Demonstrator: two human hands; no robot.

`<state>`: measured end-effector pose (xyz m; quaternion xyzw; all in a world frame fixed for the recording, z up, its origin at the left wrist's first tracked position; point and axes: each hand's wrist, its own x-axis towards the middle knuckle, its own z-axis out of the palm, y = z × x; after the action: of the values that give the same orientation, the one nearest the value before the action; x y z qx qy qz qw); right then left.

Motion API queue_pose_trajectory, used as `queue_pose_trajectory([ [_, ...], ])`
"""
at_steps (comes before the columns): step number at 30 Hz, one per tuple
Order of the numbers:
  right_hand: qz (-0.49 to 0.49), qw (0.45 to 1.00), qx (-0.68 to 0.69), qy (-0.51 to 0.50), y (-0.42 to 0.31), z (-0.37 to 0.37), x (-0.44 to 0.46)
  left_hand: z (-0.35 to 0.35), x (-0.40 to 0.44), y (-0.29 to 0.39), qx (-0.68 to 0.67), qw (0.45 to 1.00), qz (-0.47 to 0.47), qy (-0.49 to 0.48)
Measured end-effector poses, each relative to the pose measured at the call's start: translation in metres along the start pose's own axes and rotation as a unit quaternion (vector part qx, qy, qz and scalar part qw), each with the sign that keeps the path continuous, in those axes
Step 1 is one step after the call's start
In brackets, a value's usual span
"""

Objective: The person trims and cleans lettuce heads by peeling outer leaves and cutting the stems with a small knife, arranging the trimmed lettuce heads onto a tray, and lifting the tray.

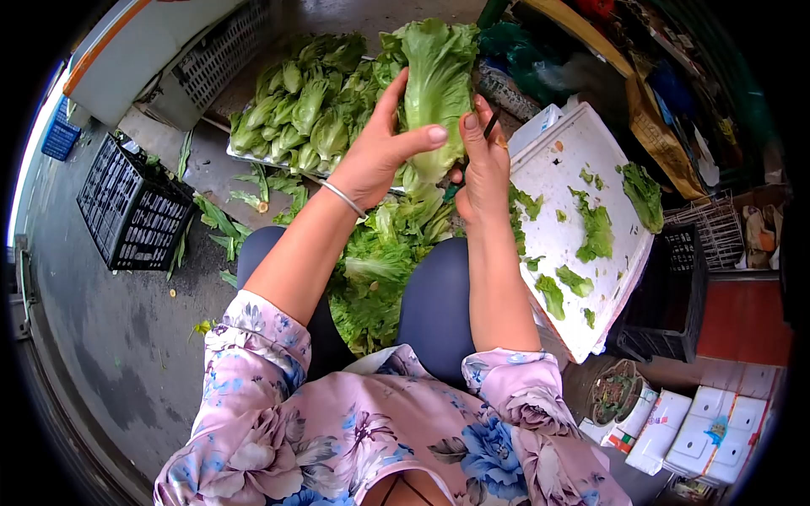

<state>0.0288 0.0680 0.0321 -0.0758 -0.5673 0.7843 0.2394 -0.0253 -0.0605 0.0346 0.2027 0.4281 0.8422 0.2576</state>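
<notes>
My left hand (380,156) is closed around the left side of a head of green lettuce (437,84), its thumb lying across the leaves. My right hand (485,173) is at the lettuce's lower right side, fingers curled. A small thin dark tool (492,124) sticks out between its thumb and fingers; the rest of it is mostly hidden in the hand. Loose lettuce leaves (371,278) are heaped below, between my knees. Beyond my left hand, several lettuce heads (308,110) lie stacked in rows.
To the right, a white foam board (548,181) carries scattered leaf scraps. A black crate (135,202) stands on the floor at left, and another black crate (666,295) is at right. White boxes (713,430) sit at lower right. Leaf trimmings (219,221) litter the floor.
</notes>
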Motion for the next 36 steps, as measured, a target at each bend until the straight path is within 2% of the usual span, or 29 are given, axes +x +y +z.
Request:
queue_pose_trajectory([
  [1, 0.046, 0.997, 0.06, -0.012, -0.001, -0.001, 0.001, 0.0, -0.004, 0.006, -0.021, 0.999, -0.026, 0.006],
  [3, 0.056, 0.994, 0.095, 0.008, -0.002, -0.004, 0.0, 0.001, -0.004, 0.007, -0.046, 0.997, 0.014, 0.063],
  [4, 0.093, 0.984, 0.153, 0.008, 0.0, -0.01, -0.001, 0.003, -0.003, 0.006, 0.005, 0.992, 0.016, 0.121],
  [5, 0.132, 0.969, 0.21, 0.005, 0.002, -0.012, -0.002, -0.002, 0.001, -0.003, 0.004, 0.992, 0.02, 0.121],
  [7, 0.137, 0.967, 0.216, -0.007, 0.003, -0.009, -0.007, -0.007, 0.006, -0.007, -0.102, 0.993, -0.059, 0.002],
  [8, 0.128, 0.982, 0.137, -0.029, 0.001, -0.007, -0.009, -0.006, 0.0, -0.013, -0.137, 0.986, -0.082, -0.036],
  [9, 0.116, 0.99, 0.057, -0.05, -0.001, -0.004, -0.011, -0.007, -0.002, -0.014, -0.154, 0.982, -0.111, -0.02],
  [11, 0.106, 0.994, 0.011, -0.011, 0.0, 0.0, -0.012, -0.015, 0.003, -0.015, -0.184, 0.975, -0.124, 0.0],
  [12, 0.013, 0.993, -0.111, 0.03, 0.002, -0.003, -0.009, -0.015, 0.003, -0.015, -0.182, 0.975, -0.124, -0.001],
  [13, -0.081, 0.967, -0.23, 0.072, 0.001, -0.007, -0.007, -0.016, 0.003, -0.014, -0.167, 0.978, -0.128, 0.007],
  [15, -0.087, 0.966, -0.228, 0.09, -0.014, -0.015, -0.006, -0.012, 0.003, -0.011, -0.152, 0.98, -0.131, 0.011],
  [17, -0.031, 0.999, -0.034, -0.005, -0.036, -0.017, -0.013, -0.002, -0.002, -0.003, -0.07, 0.991, -0.111, 0.027],
  [19, -0.025, 0.999, -0.017, -0.026, -0.044, -0.01, -0.018, 0.0, -0.005, -0.002, -0.064, 0.991, -0.12, 0.004],
  [21, -0.066, 0.993, -0.096, 0.003, -0.041, -0.009, -0.011, 0.002, -0.008, -0.002, -0.022, 0.994, -0.101, -0.02],
  [23, -0.078, 0.983, -0.159, 0.048, -0.038, -0.036, 0.004, 0.005, -0.012, 0.007, 0.011, 0.992, -0.122, -0.025],
  [25, -0.13, 0.979, -0.054, 0.149, -0.051, -0.053, 0.007, 0.007, -0.012, 0.01, 0.056, 0.989, -0.135, -0.032],
  [27, -0.117, 0.983, -0.072, 0.123, -0.068, -0.054, -0.01, 0.004, -0.009, 0.002, 0.056, 0.989, -0.137, -0.028],
  [29, -0.078, 0.963, -0.258, -0.028, -0.071, -0.036, -0.029, -0.001, -0.007, -0.009, 0.139, 0.986, -0.096, -0.004],
  [30, -0.063, 0.929, -0.359, -0.068, -0.066, -0.033, -0.031, -0.002, -0.007, -0.011, 0.201, 0.976, -0.082, 0.003],
  [31, -0.044, 0.927, -0.371, -0.036, -0.063, -0.025, -0.032, -0.003, -0.007, -0.013, 0.203, 0.975, -0.086, -0.004],
  [33, -0.043, 0.921, -0.384, 0.049, -0.051, -0.047, -0.017, -0.003, -0.006, -0.014, 0.359, 0.933, 0.0, -0.021],
  [35, -0.126, 0.935, -0.251, 0.217, -0.052, -0.071, -0.004, 0.003, -0.008, -0.006, 0.368, 0.93, -0.014, -0.017],
  [36, -0.149, 0.947, -0.202, 0.199, -0.062, -0.074, -0.005, -0.001, -0.008, -0.009, 0.403, 0.915, 0.009, -0.02],
])
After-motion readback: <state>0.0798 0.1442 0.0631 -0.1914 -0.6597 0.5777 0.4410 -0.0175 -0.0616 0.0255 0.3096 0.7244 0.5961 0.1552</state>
